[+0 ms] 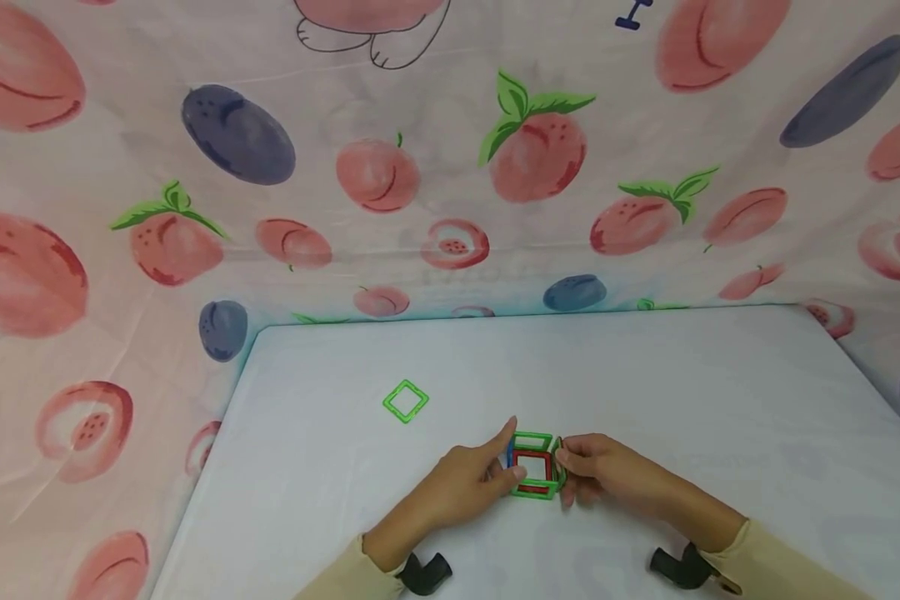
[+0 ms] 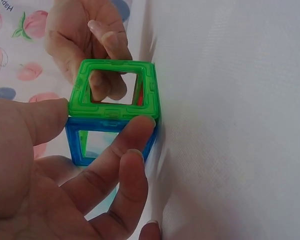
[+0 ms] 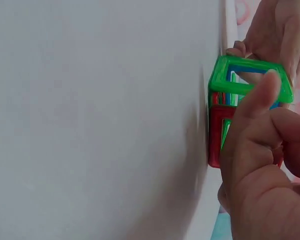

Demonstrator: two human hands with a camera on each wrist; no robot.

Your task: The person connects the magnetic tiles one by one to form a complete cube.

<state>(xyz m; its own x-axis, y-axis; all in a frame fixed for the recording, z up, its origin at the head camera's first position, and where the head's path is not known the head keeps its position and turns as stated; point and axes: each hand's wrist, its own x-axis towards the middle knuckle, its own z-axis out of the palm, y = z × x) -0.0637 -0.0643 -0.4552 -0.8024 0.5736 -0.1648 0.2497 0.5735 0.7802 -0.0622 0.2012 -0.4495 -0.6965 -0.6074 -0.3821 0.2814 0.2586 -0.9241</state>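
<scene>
A small box of magnetic tiles [image 1: 536, 484] sits on the white table between the two hands. Its frames are green, blue and red, with open middles. My left hand [image 1: 461, 483] grips its left side, by the blue tile [image 2: 75, 142]. In the left wrist view, thumb and index finger touch the edges of the green tile [image 2: 110, 111]. Opposite, my right hand [image 1: 615, 471] pinches the tile at the box's right side with thumb and fingers. From the right wrist, a red tile [image 3: 215, 137] shows on that side, partly hidden behind the fingers.
One loose green square tile [image 1: 417, 411] lies flat on the white table [image 1: 307, 483], farther back and left of the box. Behind the table's far edge hangs a fruit-patterned cloth [image 1: 390, 242], which also runs down the left and right sides.
</scene>
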